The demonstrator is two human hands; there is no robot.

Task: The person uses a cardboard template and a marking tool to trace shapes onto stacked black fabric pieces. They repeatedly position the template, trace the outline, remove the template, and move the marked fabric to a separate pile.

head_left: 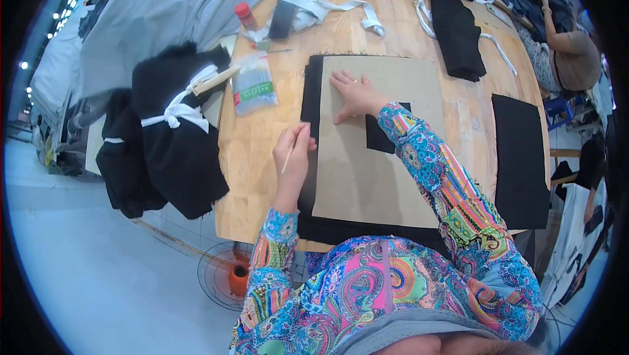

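Observation:
My left hand point(293, 153) is closed in a pinch on a thin pale stick point(286, 160), perhaps a marking pencil, at the left edge of a large beige card template point(354, 184). My right hand point(356, 95) lies spread flat on the upper part of the template, pressing on it. Under the template is a black fabric piece point(308, 99), showing along its left, top and near edges. A rectangular cutout point(380, 135) in the template shows black cloth, partly covered by my right sleeve.
Left of the table point(252, 178) hang tied black fabric bundles point(173, 102). A plastic packet point(254, 89), red-capped jar point(245, 15) and white strips point(314, 7) lie at the back left. Black panels point(521, 158) lie right. A fan point(229, 276) stands below; another person point(576, 60) is far right.

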